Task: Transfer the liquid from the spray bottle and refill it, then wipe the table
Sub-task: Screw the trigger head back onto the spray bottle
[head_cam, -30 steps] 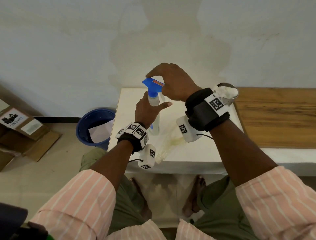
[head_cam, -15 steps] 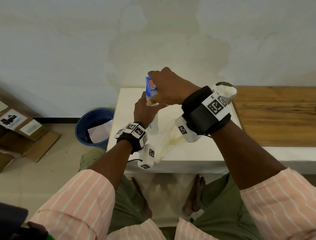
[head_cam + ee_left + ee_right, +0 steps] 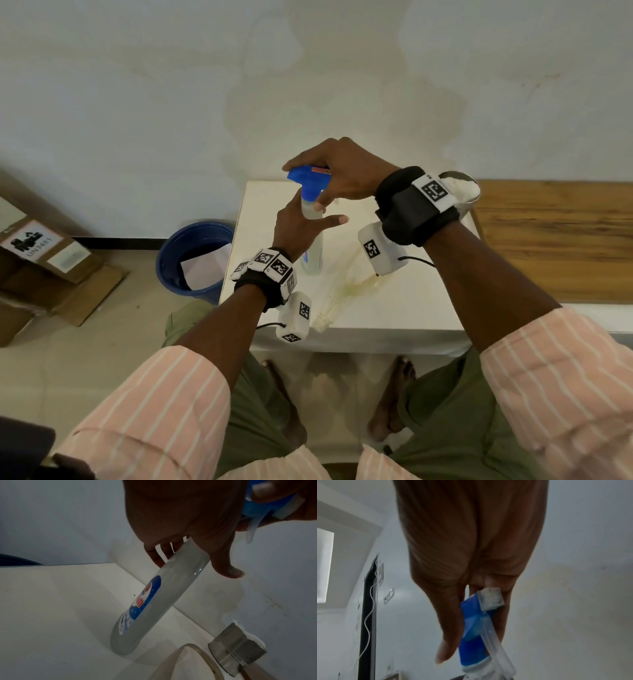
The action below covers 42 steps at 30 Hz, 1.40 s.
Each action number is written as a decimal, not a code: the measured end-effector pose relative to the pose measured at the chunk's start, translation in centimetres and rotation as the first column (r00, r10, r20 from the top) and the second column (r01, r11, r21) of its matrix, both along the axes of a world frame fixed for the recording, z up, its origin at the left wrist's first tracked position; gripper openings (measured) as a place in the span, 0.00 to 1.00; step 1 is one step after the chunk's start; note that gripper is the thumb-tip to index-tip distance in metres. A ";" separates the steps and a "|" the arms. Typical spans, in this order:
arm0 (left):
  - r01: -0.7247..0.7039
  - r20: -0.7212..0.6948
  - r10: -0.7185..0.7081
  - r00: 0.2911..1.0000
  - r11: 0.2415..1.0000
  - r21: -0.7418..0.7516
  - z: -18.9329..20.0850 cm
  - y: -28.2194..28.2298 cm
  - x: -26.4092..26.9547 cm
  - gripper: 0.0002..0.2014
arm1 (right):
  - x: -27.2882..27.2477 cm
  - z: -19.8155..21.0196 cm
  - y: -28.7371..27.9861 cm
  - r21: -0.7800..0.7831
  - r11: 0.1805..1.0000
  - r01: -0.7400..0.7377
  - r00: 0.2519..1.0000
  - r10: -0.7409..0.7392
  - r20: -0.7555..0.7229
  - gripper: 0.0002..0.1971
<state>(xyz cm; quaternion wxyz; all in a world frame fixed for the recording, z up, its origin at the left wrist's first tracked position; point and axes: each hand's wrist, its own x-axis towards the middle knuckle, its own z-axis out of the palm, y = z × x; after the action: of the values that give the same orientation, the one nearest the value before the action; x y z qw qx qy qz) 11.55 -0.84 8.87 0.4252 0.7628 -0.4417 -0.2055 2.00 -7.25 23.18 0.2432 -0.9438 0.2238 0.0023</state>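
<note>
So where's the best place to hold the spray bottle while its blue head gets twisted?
Judging by its pose, the upper body just below the neck, from the near left side, as the left hand does: the spray bottle stands upright, slim and round, leaving the blue spray head for the right hand.

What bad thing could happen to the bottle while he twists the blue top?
The spray bottle stands on the white table, held only near its neck by the left hand, so it might tip. If the blue spray head under the right hand comes off suddenly, liquid could splash. The empty plastic bottle lying nearby could roll off.
</note>
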 end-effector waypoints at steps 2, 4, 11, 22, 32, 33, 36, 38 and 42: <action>-0.010 0.006 0.010 1.000 1.000 0.008 0.0 -0.1 0.1 0.31 | 0.2 -0.1 -0.2 0.048 0.996 0.081 0.995 -0.084 0.050 0.31; -0.030 0.033 0.029 0.999 0.999 0.023 -0.1 -0.3 0.2 0.30 | 0.3 -0.5 0.0 0.122 0.969 0.215 0.967 -0.229 0.113 0.29; 0.004 0.099 -0.007 0.995 1.000 0.026 0.2 -0.3 0.1 0.33 | -0.3 -1.9 0.3 0.279 0.866 0.414 0.860 -0.473 0.193 0.15; 0.067 0.005 -0.067 0.998 0.997 0.025 1.0 0.3 0.1 0.34 | -1.3 -4.6 -0.7 0.560 0.808 0.181 0.904 -0.361 0.229 0.20; 0.059 -0.015 -0.059 0.998 0.997 0.044 1.7 0.8 -0.4 0.24 | -0.2 -6.4 -1.1 0.458 0.875 0.156 0.918 -0.299 0.259 0.22; 0.054 -0.005 -0.054 0.999 0.998 0.043 1.7 0.8 -0.5 0.24 | -0.4 -6.5 -1.2 0.451 0.876 0.169 0.915 -0.310 0.259 0.21; -0.006 -0.032 0.006 0.999 1.000 -0.002 1.6 0.8 -0.7 0.26 | -0.1 -7.3 -0.5 0.411 0.875 0.256 0.870 -0.394 0.296 0.22; -0.043 -0.046 0.043 0.998 0.999 0.006 1.4 1.0 -0.6 0.25 | 0.2 -7.8 0.5 0.374 0.863 0.339 0.833 -0.460 0.308 0.23; -0.068 0.031 0.066 0.997 0.994 0.081 1.0 1.0 -0.2 0.21 | 0.5 -8.5 2.4 0.299 0.819 0.490 0.730 -0.573 0.373 0.21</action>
<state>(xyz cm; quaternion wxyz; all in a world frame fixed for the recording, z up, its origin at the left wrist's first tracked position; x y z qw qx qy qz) 11.38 0.13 9.83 0.3940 0.7967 -0.4131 -0.1985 2.54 -4.82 14.70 0.3622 -0.7880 0.4222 -0.2640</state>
